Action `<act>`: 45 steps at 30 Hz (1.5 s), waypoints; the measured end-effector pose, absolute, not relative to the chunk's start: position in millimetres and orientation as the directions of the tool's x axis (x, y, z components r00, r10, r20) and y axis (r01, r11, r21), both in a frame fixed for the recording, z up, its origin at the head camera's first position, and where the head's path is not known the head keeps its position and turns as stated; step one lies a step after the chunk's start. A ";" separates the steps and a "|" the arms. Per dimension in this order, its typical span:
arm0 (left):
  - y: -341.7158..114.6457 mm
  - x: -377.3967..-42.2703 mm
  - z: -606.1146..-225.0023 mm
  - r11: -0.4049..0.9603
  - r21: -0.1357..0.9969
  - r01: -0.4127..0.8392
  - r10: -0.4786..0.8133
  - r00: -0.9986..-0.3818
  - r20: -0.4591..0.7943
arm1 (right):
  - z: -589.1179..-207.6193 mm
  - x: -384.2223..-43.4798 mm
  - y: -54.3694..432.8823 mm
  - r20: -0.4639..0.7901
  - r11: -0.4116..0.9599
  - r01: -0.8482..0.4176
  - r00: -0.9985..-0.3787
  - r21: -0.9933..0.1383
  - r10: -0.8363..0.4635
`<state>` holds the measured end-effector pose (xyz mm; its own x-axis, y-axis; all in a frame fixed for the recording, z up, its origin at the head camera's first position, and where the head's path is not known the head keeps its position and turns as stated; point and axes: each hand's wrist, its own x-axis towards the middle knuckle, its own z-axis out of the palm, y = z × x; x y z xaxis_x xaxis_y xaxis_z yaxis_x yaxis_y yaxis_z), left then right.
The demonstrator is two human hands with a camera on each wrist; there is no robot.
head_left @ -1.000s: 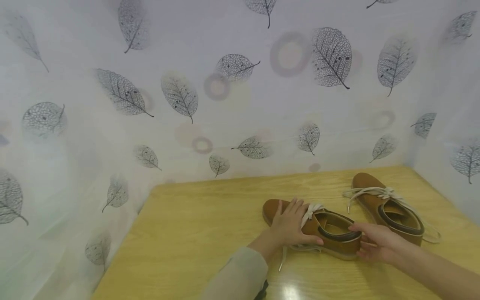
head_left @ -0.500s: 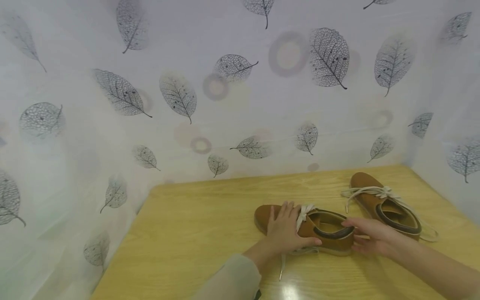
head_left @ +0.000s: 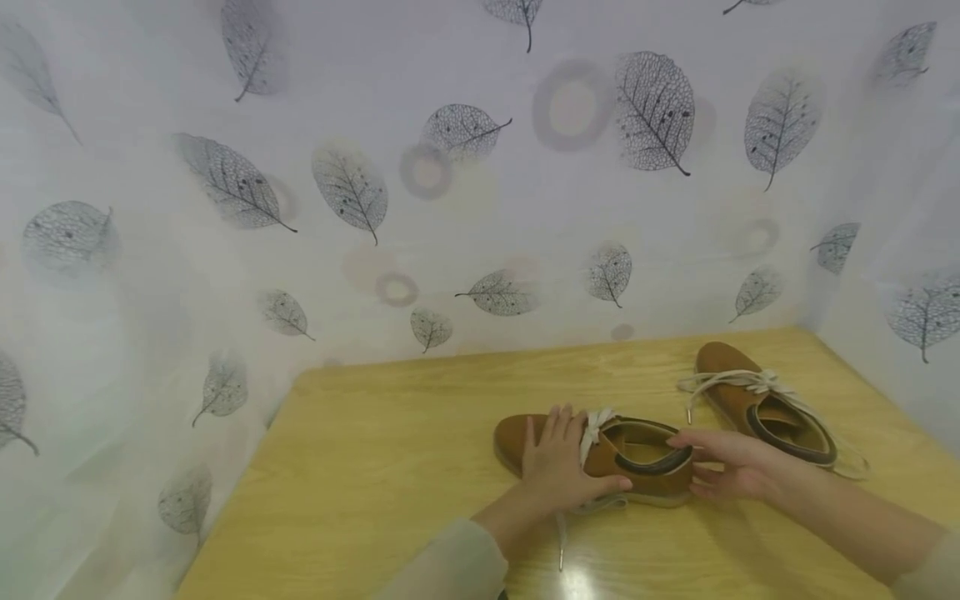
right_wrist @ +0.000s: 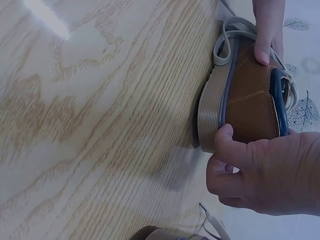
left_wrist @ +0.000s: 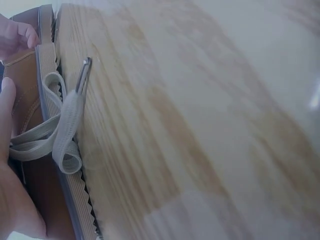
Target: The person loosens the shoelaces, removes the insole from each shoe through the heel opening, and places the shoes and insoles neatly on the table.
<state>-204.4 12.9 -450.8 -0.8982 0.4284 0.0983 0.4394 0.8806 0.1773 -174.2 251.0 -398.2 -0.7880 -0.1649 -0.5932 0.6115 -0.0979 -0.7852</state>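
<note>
A brown lace-up shoe (head_left: 517,433) with off-white laces and a dark padded collar stands on its sole on the table, toe to the left. Over its front part rests my left hand (head_left: 553,471), fingers spread across the top and thumb stretched along the near side. At the heel, my right hand (head_left: 731,467) pinches the back of the collar, its thumb at the upper edge and curled fingers low on the heel, as the right wrist view shows. A loose lace (left_wrist: 67,125) with a metal tip trails beside the sole in the left wrist view.
A second, matching shoe (head_left: 735,392) stands at the back right, its lace ends spread out on the wood. The yellow wood-grain table (head_left: 390,467) meets a pale leaf-print curtain (head_left: 480,200) at the back and both sides.
The shoe between both hands has slid a little to the left, and both hands have moved with it. Its heel has swung slightly, so it lies more level across the table. The head view shifted slightly.
</note>
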 end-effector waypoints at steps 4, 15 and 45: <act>9.0 -204.4 -450.6 0.880 0.178 0.440 0.428 -0.898 0.106 | -398.8 -175.8 247.7 -0.593 -0.117 0.613 -0.787 -0.781 -0.167; -6.0 -201.7 -451.1 0.873 0.225 0.432 0.419 -0.902 0.105 | -402.1 -178.5 232.8 -0.594 -0.138 0.611 -0.791 -0.780 -0.147; -45.8 -191.9 -447.4 0.868 0.187 0.461 0.453 -0.887 0.085 | -402.4 -177.5 203.2 -0.577 -0.176 0.595 -0.804 -0.784 -0.145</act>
<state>-191.9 -45.8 -447.4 -0.8875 0.4529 0.0852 0.4607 0.8676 0.1872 -177.5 203.2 -402.4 -0.8035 -0.1452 -0.5773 0.5952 -0.1759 -0.7841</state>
